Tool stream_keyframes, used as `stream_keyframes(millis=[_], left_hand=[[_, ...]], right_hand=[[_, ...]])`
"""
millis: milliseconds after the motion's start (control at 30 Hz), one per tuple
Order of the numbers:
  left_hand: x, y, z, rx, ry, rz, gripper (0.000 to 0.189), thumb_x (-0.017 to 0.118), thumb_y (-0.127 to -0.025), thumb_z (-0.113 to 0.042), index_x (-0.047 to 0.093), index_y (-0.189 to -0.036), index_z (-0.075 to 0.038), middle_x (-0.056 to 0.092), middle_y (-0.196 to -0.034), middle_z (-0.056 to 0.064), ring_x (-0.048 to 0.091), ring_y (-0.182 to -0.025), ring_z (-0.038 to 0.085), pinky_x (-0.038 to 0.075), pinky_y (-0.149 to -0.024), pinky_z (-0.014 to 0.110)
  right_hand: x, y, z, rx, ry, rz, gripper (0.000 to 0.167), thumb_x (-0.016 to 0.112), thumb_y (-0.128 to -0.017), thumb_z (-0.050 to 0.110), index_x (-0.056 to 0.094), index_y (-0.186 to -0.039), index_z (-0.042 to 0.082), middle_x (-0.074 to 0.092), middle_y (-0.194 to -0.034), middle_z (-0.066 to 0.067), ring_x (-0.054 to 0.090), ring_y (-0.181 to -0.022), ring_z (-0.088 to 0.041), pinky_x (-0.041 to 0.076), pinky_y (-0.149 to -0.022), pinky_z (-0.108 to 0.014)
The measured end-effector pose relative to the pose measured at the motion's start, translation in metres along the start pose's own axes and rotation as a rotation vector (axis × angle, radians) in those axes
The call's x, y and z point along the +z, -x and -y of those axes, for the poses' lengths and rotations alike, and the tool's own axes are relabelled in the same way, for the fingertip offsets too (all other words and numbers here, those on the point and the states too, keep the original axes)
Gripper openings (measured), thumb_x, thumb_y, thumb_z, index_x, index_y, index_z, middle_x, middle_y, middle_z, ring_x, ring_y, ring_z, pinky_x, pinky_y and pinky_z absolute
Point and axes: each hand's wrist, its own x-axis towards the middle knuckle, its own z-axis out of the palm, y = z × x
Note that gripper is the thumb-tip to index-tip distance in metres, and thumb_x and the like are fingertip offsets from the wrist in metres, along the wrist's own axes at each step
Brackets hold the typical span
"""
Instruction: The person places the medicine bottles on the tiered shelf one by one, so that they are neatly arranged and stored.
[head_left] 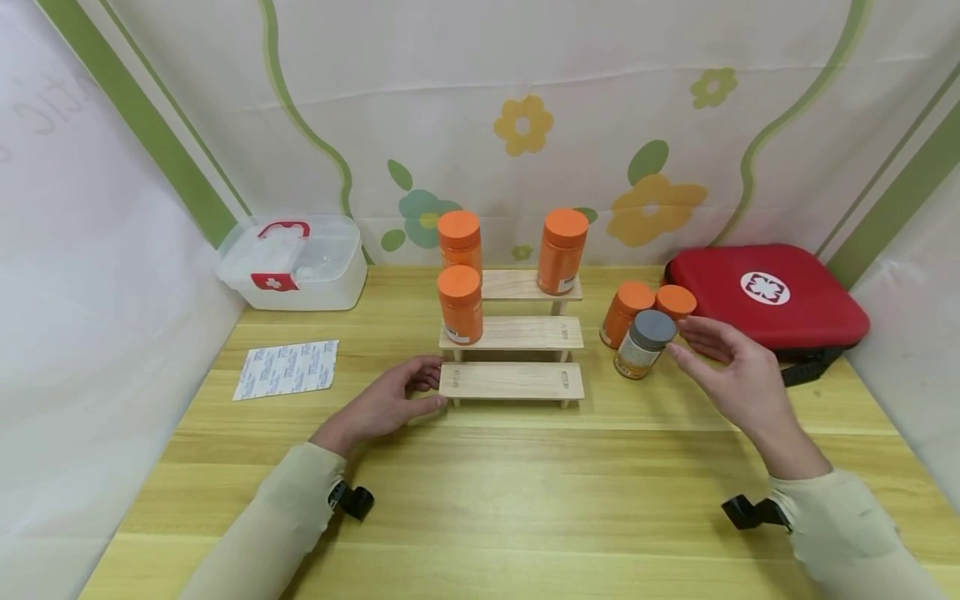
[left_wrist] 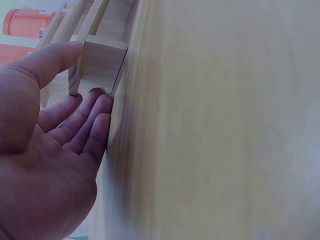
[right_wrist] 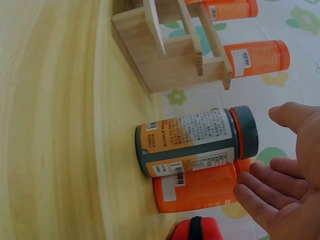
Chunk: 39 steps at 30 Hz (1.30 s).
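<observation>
A three-step wooden display stand [head_left: 512,381] is in the middle of the table. My left hand [head_left: 390,395] is at its lowest step's left end, thumb by the front corner, loosely bent fingers against the side. On the stand are several orange jars [head_left: 461,305]. My right hand [head_left: 731,371] is just right of a grey-lidded jar [head_left: 639,354] with an orange-and-white label. Its thumb and fingers are spread apart near the lid, holding nothing; a gap shows in the right wrist view [right_wrist: 287,172]. Behind that jar are two more orange-lidded jars [head_left: 628,312], partly hidden.
A red zipped first-aid case [head_left: 810,292] lies at the back right, its black strap over the table. At the back left is a clear plastic first-aid box [head_left: 315,279]. A printed white sheet [head_left: 287,370] lies flat in front of it. A flower-patterned curtain hangs behind.
</observation>
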Motion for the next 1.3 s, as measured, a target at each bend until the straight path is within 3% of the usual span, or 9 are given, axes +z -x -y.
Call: stream_keyframes(millis=[133, 333, 533, 733, 833, 900, 1000, 1133, 1300], left_hand=[[-0.001, 0.002, 0.001, 0.01, -0.001, 0.004, 0.072, 0.077, -0.102, -0.028, 0.044, -0.161, -0.004, 0.064, -0.143, 0.013, 0.058, -0.137, 0.032, 0.043, -0.125, 0.056], [-0.002, 0.003, 0.001, 0.009, -0.007, 0.004, 0.071, 0.077, -0.102, -0.028, 0.044, -0.161, -0.005, 0.064, -0.143, 0.012, 0.058, -0.137, 0.032, 0.043, -0.125, 0.055], [-0.001, 0.001, -0.001, -0.006, 0.002, -0.004, 0.072, 0.078, -0.101, -0.028, 0.045, -0.161, -0.008, 0.064, -0.143, 0.01, 0.058, -0.136, 0.03, 0.043, -0.125, 0.054], [-0.001, 0.0, -0.002, 0.004, 0.0, 0.001, 0.071, 0.077, -0.102, -0.028, 0.044, -0.161, -0.007, 0.064, -0.144, 0.011, 0.058, -0.136, 0.031, 0.043, -0.125, 0.055], [-0.001, 0.0, -0.003, -0.002, 0.001, 0.0, 0.071, 0.078, -0.101, -0.028, 0.045, -0.161, -0.008, 0.064, -0.143, 0.01, 0.058, -0.135, 0.03, 0.044, -0.125, 0.054], [-0.001, 0.0, -0.003, 0.003, -0.001, 0.0, 0.071, 0.078, -0.101, -0.028, 0.045, -0.161, -0.008, 0.064, -0.143, 0.01, 0.058, -0.135, 0.03, 0.044, -0.125, 0.054], [-0.001, 0.0, -0.002, 0.01, 0.002, 0.001, 0.071, 0.078, -0.101, -0.028, 0.045, -0.161, -0.007, 0.064, -0.143, 0.011, 0.058, -0.136, 0.03, 0.044, -0.125, 0.054], [-0.001, 0.0, 0.0, 0.017, 0.003, 0.004, 0.071, 0.077, -0.102, -0.029, 0.045, -0.161, -0.006, 0.064, -0.144, 0.012, 0.058, -0.136, 0.031, 0.044, -0.124, 0.055], [0.0, 0.001, -0.001, 0.009, 0.006, 0.0, 0.071, 0.078, -0.101, -0.029, 0.045, -0.161, -0.008, 0.064, -0.143, 0.01, 0.058, -0.136, 0.03, 0.044, -0.125, 0.054]], right_hand=[[0.006, -0.004, -0.006, 0.037, 0.007, 0.034, 0.062, 0.082, -0.098, 0.035, 0.062, -0.148, 0.003, 0.069, -0.142, -0.023, 0.064, -0.11, 0.011, 0.047, -0.087, 0.004], [0.014, -0.01, -0.008, 0.082, 0.037, 0.073, 0.071, 0.08, -0.098, 0.042, 0.058, -0.151, 0.0, 0.067, -0.144, -0.026, 0.07, -0.125, -0.043, 0.049, -0.086, 0.002], [0.021, -0.015, -0.005, 0.062, 0.086, 0.054, 0.069, 0.083, -0.097, 0.041, 0.061, -0.146, -0.001, 0.071, -0.136, -0.029, 0.072, -0.122, -0.048, 0.054, -0.088, -0.004], [0.027, -0.016, -0.004, 0.049, 0.144, 0.033, 0.066, 0.083, -0.096, 0.04, 0.063, -0.142, -0.004, 0.072, -0.131, -0.031, 0.073, -0.118, -0.048, 0.059, -0.102, -0.055], [0.028, -0.016, -0.003, 0.042, 0.146, 0.026, 0.065, 0.083, -0.097, 0.039, 0.063, -0.141, -0.004, 0.073, -0.13, -0.031, 0.074, -0.116, -0.048, 0.056, -0.103, -0.063], [0.028, -0.017, -0.003, 0.039, 0.147, 0.022, 0.065, 0.083, -0.096, 0.04, 0.064, -0.141, -0.003, 0.073, -0.129, -0.031, 0.075, -0.115, -0.048, 0.057, -0.101, -0.06], [0.028, -0.017, -0.003, 0.045, 0.136, 0.027, 0.066, 0.083, -0.096, 0.041, 0.064, -0.141, -0.003, 0.073, -0.129, -0.031, 0.076, -0.113, -0.047, 0.065, -0.092, -0.033], [0.028, -0.018, -0.003, 0.056, 0.116, 0.037, 0.068, 0.083, -0.096, 0.042, 0.063, -0.142, -0.003, 0.072, -0.131, -0.031, 0.076, -0.114, -0.048, 0.049, -0.077, 0.002], [0.029, -0.018, -0.004, 0.054, 0.12, 0.033, 0.067, 0.083, -0.096, 0.041, 0.063, -0.142, -0.004, 0.072, -0.131, -0.032, 0.076, -0.113, -0.048, 0.051, -0.078, 0.001]])
